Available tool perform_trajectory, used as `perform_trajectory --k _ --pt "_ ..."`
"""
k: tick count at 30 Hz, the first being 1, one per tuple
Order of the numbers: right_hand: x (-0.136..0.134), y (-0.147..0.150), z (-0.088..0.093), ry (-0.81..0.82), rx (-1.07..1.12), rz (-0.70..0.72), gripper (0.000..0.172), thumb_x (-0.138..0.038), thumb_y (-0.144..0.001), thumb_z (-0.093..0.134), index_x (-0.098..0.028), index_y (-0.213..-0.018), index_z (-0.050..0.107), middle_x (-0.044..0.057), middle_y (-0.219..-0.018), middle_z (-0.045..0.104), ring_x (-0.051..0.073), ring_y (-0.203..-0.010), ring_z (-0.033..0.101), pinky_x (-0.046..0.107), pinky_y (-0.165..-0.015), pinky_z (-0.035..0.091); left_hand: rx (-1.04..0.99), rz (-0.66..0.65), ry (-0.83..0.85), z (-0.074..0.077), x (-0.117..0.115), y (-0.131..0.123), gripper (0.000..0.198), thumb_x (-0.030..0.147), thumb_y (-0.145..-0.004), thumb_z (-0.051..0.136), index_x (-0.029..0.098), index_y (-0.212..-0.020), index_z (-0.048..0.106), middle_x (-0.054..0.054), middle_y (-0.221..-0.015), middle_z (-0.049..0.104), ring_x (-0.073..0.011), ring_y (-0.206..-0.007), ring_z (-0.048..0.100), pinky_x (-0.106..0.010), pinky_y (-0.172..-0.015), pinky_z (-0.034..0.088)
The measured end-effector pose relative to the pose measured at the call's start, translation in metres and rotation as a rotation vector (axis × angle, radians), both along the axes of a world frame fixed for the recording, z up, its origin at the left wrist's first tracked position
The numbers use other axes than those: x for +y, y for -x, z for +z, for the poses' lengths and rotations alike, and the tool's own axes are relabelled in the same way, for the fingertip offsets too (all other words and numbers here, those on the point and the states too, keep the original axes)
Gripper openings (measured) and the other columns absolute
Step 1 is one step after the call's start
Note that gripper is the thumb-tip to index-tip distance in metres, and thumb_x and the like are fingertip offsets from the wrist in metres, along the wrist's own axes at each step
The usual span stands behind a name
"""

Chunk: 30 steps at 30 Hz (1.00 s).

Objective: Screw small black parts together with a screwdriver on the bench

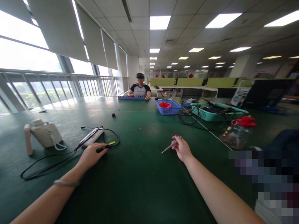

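- At near edge: green surface (140, 189) between both forearms; grey band (66, 183) around left wrist.
- At left hand (92, 154): fingers closed on black cable part (108, 146), low over surface; yellow tag (112, 142) beside fingertips.
- At right hand (181, 150): fingers closed on slim screwdriver (168, 147), tip angled down and leftward; contact between tip and surface not discernible.
- Beside left hand: black cable (50, 166), looped on surface and crossing white bar-shaped unit (92, 137).
- Left of unit: beige bottle (48, 135) with pale strap; pink upright piece (28, 140) beside bottle.
- Right of right hand: transparent jar (238, 137) with red lid, in front of teal basket (207, 115).
- Ahead, between hands: small black block (113, 115), apart from both.
- In teal basket: dark cables, loops spilling over rim and obstructing approach from front.
- Left of teal basket: blue basket (171, 110) with red tray (164, 105) inside.
- At far edge: seated person (141, 91) behind long blue tray (130, 98).
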State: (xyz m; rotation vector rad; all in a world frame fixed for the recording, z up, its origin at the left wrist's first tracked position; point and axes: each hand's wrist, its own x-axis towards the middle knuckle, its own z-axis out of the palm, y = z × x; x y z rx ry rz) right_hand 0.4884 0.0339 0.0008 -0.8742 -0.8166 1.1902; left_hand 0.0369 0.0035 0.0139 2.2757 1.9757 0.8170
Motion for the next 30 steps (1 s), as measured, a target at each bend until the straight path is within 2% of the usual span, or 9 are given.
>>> perform_trajectory --k 7,16,24,30 --pt "0.008 -0.004 -0.008 -0.007 0.044 0.019 0.021 -0.036 -0.076 0.072 -0.016 -0.077 0.065 0.001 -0.055 0.063 0.011 -0.045 0.054 0.021 -0.042 0.047 -0.103 0.148 -0.058 0.000 0.001 0.017 0.054 0.060 -0.079 0.051 0.021 -0.111 0.069 -0.009 -0.108 0.071 -0.0281 -0.099 0.065 -0.036 -0.085 0.050" --pt "0.006 -0.005 -0.005 0.037 0.079 0.028 0.014 -0.028 -0.083 0.066 -0.015 -0.076 0.065 0.003 -0.056 0.064 0.011 -0.046 0.056 0.021 -0.043 0.048 -0.260 0.199 -0.090 -0.002 -0.003 0.030 0.051 0.061 -0.074 0.052 0.019 -0.100 0.065 -0.005 -0.086 0.073 -0.0216 -0.075 0.067 -0.029 -0.068 0.052" --pt "0.004 -0.005 -0.003 0.049 0.074 0.040 0.014 -0.027 -0.085 0.064 -0.015 -0.077 0.065 0.003 -0.056 0.064 0.011 -0.046 0.056 0.021 -0.043 0.049 -0.404 0.127 -0.030 -0.006 -0.001 0.037 0.060 0.066 -0.072 0.054 0.018 -0.106 0.061 -0.008 -0.093 0.073 -0.0234 -0.083 0.068 -0.032 -0.076 0.054" --pt "0.004 -0.005 -0.004 0.045 0.069 0.035 0.015 -0.027 -0.084 0.064 -0.015 -0.076 0.064 0.003 -0.056 0.064 0.011 -0.045 0.056 0.021 -0.043 0.048 -0.411 0.035 0.000 -0.001 -0.005 0.032 0.067 0.063 -0.077 0.050 0.021 -0.129 0.054 -0.007 -0.105 0.070 -0.0240 -0.094 0.067 -0.034 -0.084 0.053"
